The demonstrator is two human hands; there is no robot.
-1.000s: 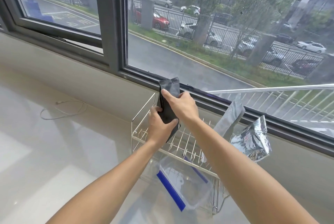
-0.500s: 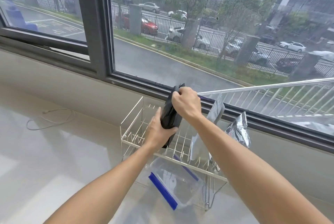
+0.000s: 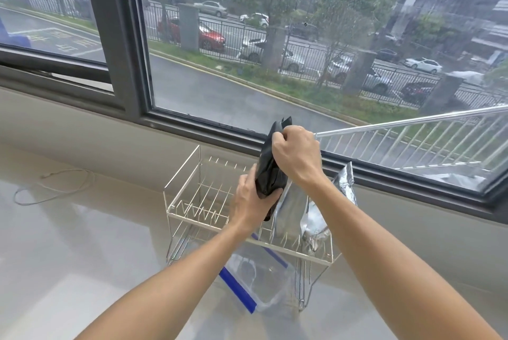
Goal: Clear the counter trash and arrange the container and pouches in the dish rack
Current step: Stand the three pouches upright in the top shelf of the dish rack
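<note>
A black pouch (image 3: 270, 166) is held upright over the wire dish rack (image 3: 192, 202) by both hands: its top is pinched in the closed right hand (image 3: 298, 154), while its lower part is gripped by the left hand (image 3: 254, 202), whose fingers are wrapped around it. No brand, label or writing can be read on the pouch. Just to its right, two silver foil pouches (image 3: 313, 218) are stood in the rack's upper tier, leaning toward the window; no print can be made out on them either. A clear plastic container with a blue lid edge (image 3: 255, 282) is seen tilted in the rack's lower level, beneath the wire tier. The rack is set on the pale glossy bench (image 3: 82, 257), near the wall under the window. A thin looped cord (image 3: 55, 185) is laid on the bench well to the left. Painted characters are visible on the road outside, upper left, but cannot be read with confidence
</note>
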